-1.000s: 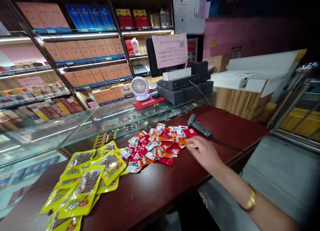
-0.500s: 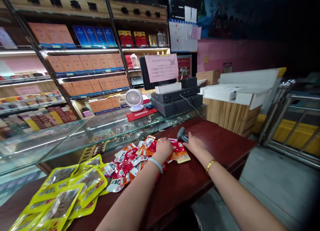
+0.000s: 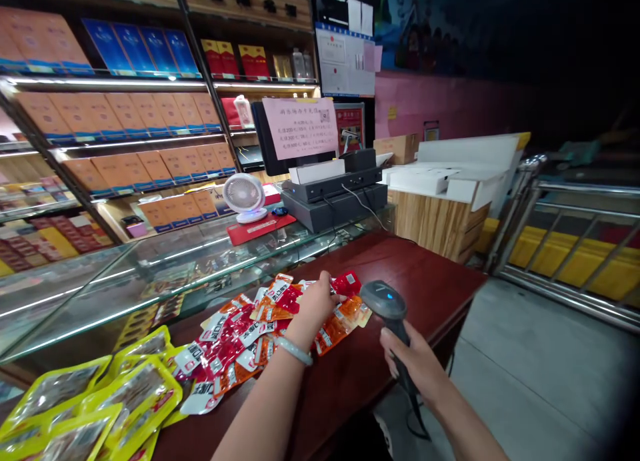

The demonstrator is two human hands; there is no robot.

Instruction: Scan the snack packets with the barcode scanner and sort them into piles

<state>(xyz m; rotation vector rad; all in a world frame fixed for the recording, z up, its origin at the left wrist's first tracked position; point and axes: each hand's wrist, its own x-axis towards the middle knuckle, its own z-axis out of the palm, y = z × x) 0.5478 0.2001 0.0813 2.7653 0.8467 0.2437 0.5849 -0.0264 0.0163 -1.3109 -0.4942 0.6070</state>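
Observation:
My right hand [image 3: 413,358] is wrapped round the handle of a dark grey barcode scanner [image 3: 384,300], raised over the table's front edge. A blue light glows on top of the scanner, and its head points left toward the packets. With bent fingers, my left hand [image 3: 317,302] grips a small red snack packet [image 3: 347,283] at the right end of a heap. Red, orange and white snack packets [image 3: 227,338] lie jumbled under and left of that hand. Larger yellow-edged snack packets [image 3: 133,388] are piled farther left.
The dark red table [image 3: 425,268] adjoins a glass display counter [image 3: 165,248]. On the counter are a white fan [image 3: 244,196], a monitor with a pink notice [image 3: 303,128] and grey till equipment [image 3: 335,198]. A metal railing [image 3: 570,228] stands at the right.
My right hand has picked the scanner up off the table and brought it nearer; its light now shows. My left hand has taken hold of a red packet. The view has shifted right.

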